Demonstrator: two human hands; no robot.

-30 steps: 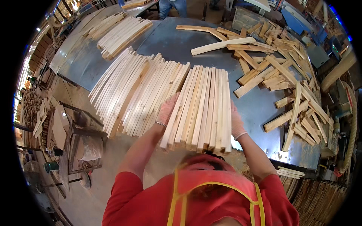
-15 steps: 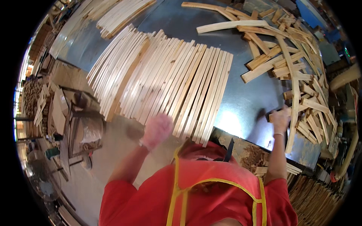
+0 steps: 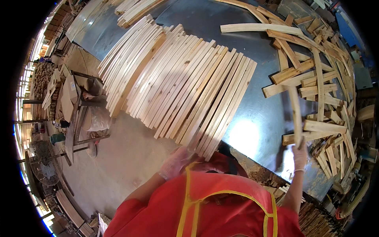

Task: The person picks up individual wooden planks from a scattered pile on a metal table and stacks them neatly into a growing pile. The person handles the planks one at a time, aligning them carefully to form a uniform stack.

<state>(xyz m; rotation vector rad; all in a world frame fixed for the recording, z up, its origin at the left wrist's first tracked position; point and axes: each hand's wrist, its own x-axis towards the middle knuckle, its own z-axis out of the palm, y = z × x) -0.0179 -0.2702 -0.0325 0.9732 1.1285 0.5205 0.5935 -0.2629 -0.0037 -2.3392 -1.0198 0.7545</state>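
Observation:
My right hand [image 3: 300, 156], in a pale glove, is closed around the near end of a wooden strip [image 3: 295, 114]. That strip stands out over the metal table, just left of a loose pile of wood pieces [image 3: 312, 85]. My left hand [image 3: 177, 161], gloved too, is at the near ends of a row of light wooden strips [image 3: 173, 83] laid side by side. Its fingers are blurred and partly hidden against the strip ends, so their grip does not show. One darker strip [image 3: 138, 75] lies within the row.
Under the wood is a dark, shiny metal table [image 3: 244, 130], its near edge by my waist. Another bundle of strips [image 3: 138, 12] lies at the far left. Left of the table stand a metal-framed stand [image 3: 77, 114] and a floor fan [image 3: 43, 162].
My right hand has picked up a strip from beside the pile. My left hand has moved right and nearer my body, to the strip ends. The whole view has shifted slightly.

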